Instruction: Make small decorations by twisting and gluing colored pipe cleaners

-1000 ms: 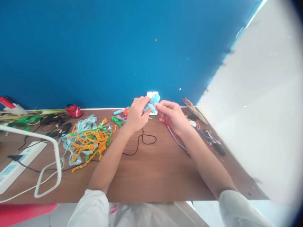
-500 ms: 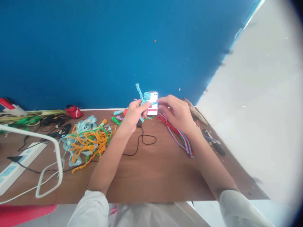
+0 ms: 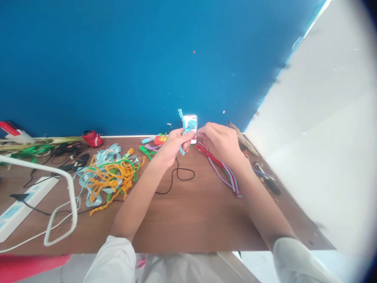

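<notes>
Head view: the left hand [image 3: 173, 146] is pinching the blue pipe cleaner [image 3: 190, 126] before the phone [image 3: 188, 117], one strand [image 3: 180, 114] pointing up; the right hand [image 3: 220, 140] is holding its fingertips [image 3: 201, 133] together just rightward, any grip unclear.

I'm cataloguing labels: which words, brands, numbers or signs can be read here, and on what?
None can be read.
Phone: marks on the lit screen, too small and blurred.
Red object behind the left wrist: yellow marks, too blurred.
</notes>
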`<state>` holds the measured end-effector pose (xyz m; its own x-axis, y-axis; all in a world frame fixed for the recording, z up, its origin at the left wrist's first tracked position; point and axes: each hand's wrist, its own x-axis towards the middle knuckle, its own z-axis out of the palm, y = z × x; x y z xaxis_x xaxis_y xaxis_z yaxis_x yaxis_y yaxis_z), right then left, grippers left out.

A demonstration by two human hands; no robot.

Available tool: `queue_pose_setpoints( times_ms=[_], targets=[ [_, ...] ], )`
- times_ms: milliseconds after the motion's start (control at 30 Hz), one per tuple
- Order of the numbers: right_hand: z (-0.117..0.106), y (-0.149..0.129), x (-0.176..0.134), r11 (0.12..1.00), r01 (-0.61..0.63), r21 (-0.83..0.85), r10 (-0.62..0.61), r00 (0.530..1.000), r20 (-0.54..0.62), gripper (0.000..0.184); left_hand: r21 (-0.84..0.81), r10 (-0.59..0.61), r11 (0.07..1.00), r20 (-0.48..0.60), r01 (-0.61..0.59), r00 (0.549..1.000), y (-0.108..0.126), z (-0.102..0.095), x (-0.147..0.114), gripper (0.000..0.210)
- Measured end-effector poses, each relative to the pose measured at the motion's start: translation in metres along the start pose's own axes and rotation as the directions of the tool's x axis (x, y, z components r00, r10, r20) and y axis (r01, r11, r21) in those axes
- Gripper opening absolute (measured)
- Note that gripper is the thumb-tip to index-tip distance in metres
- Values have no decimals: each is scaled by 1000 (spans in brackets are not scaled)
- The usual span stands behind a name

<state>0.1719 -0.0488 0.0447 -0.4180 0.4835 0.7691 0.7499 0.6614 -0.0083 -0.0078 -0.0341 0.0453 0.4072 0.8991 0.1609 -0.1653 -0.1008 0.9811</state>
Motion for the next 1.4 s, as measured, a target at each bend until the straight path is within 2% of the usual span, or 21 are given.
queue_pose_setpoints(
  times_ms=[67,133,167,233,333,400,433,533,600,667,700,733,767,833,867,900,933,1000,1100,1200,1400],
  targets=[
    [6,-1,1,983,-130,132,128,992,21,21,132,97,987,-51,-90,994,-5,0,2,27],
    [12,-1,1,906,-279,318,263,960,94,17,327,191,932,-84,-154,978,-8,-1,4,26],
    [15,0,1,833,-354,425,321,935,149,17,433,242,883,-89,-181,966,-9,-2,4,26],
    [18,2,2,601,-481,638,387,874,295,20,635,355,734,-58,-240,933,-9,-4,3,26],
    [18,5,2,193,-569,799,332,804,493,26,824,500,422,138,-379,855,-4,-10,0,18],
    [16,6,1,-3,-596,803,264,774,575,26,850,540,229,294,-474,789,1,-14,-2,10],
    [15,7,1,-81,-610,789,228,759,610,25,849,547,164,345,-502,763,3,-16,-4,8],
    [15,4,1,-247,-650,719,100,721,686,26,854,556,82,389,-514,735,8,-18,-6,14],
    [16,2,1,-270,-651,709,75,720,690,28,866,568,116,344,-487,748,9,-18,-6,11],
    [17,-2,2,-206,-639,741,148,728,670,29,877,581,220,233,-427,780,7,-16,-5,9],
    [17,-3,3,-130,-636,760,209,732,648,30,871,571,300,163,-389,805,6,-14,-5,14],
    [17,-5,3,-10,-637,771,274,739,615,31,852,544,392,91,-348,834,5,-13,-4,19],
    [16,-6,3,156,-635,757,340,754,562,32,814,499,492,26,-308,866,4,-12,-3,23],
    [15,-8,3,549,-573,608,429,818,384,32,695,379,684,-76,-224,922,3,-12,-1,29],
    [15,-8,3,712,-507,485,423,862,280,30,614,315,767,-109,-185,943,2,-12,0,30],
    [15,-8,2,828,-429,362,383,903,193,26,527,257,836,-131,-152,958,2,-13,1,30],
    [15,-8,1,899,-348,265,324,937,131,21,442,207,889,-143,-125,968,2,-14,2,30],
    [16,-9,-1,967,-204,154,195,978,68,17,294,132,952,-148,-84,980,2,-17,4,30],
    [17,-9,-2,998,-69,6,69,997,31,22,151,45,988,-135,-25,990,0,-20,7,28],
    [17,-9,-3,993,9,-115,-5,1000,27,26,61,-15,998,-101,21,995,-2,-20,8,28],
    [22,-2,-5,978,98,-183,-98,995,9,25,24,-51,998,-128,55,990,-3,-15,9,30]
  ],
)
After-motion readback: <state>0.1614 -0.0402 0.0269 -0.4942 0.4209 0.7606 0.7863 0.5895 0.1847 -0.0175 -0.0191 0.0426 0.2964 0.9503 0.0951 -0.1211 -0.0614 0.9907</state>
